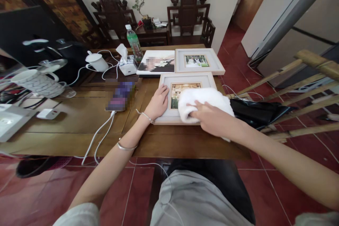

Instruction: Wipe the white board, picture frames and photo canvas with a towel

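Observation:
A light wooden picture frame (165,116) with a wide pale mat and a small photo lies flat near the front edge of the table. My left hand (159,103) rests on its left border, fingers stretched out and holding nothing. Over the right part of the same frame, my right hand (209,116) grips a folded white towel (203,97), which covers part of the photo. Behind it lie another framed photo (197,61) and a white-edged photo panel (156,61), side by side.
The wooden table (169,144) also bears a charging phone (120,96), a tissue pack (128,64), a green-labelled bottle (134,42), a lidded white cup (96,61), a patterned mug (37,82) and a power strip (13,122). Cables run across the left side. A bamboo rack (304,88) stands right.

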The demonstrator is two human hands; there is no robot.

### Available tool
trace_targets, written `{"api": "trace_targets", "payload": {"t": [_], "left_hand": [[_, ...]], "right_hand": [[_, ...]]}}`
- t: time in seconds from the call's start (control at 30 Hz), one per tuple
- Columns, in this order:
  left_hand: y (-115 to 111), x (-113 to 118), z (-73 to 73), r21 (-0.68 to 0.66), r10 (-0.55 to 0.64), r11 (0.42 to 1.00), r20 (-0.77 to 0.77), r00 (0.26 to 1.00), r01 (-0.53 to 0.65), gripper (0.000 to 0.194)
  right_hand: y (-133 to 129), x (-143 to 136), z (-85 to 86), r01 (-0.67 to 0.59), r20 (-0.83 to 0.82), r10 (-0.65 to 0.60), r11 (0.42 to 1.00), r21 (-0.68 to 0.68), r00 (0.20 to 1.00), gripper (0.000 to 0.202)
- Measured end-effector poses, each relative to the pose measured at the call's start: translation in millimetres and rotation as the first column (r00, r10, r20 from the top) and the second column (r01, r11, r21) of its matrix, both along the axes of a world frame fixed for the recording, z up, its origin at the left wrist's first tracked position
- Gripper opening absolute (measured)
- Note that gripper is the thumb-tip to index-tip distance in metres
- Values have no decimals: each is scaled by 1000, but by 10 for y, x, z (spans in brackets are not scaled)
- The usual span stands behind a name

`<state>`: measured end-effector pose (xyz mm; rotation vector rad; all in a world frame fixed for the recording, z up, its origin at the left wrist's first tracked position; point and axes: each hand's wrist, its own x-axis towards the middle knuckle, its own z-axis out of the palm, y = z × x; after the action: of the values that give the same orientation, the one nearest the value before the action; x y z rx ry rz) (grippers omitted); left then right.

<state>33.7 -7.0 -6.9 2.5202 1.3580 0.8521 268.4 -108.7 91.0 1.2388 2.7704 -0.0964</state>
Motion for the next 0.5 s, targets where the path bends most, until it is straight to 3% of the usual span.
{"api": "trace_targets", "payload": {"t": [0.13,0.27,0.37,0.5], "left_hand": [[8,-10,0,-15,-7,1000,15,1000,7,44],[3,-20,10,-18,-12,1000,5,1000,13,45],[-3,-18,17,-25,-8,1000,4,1000,8,45],[-11,3,19,-31,1,1000,16,1000,-1,45]], "right_hand": [[644,106,-225,119,-28,-116,980,160,993,52],[1122,129,-272,233,-52,-227,940,250,973,52],[1131,66,-277,224,8,-232,947,232,973,51],[723,-25,-229,147,84,-163,975,169,983,51]]}}
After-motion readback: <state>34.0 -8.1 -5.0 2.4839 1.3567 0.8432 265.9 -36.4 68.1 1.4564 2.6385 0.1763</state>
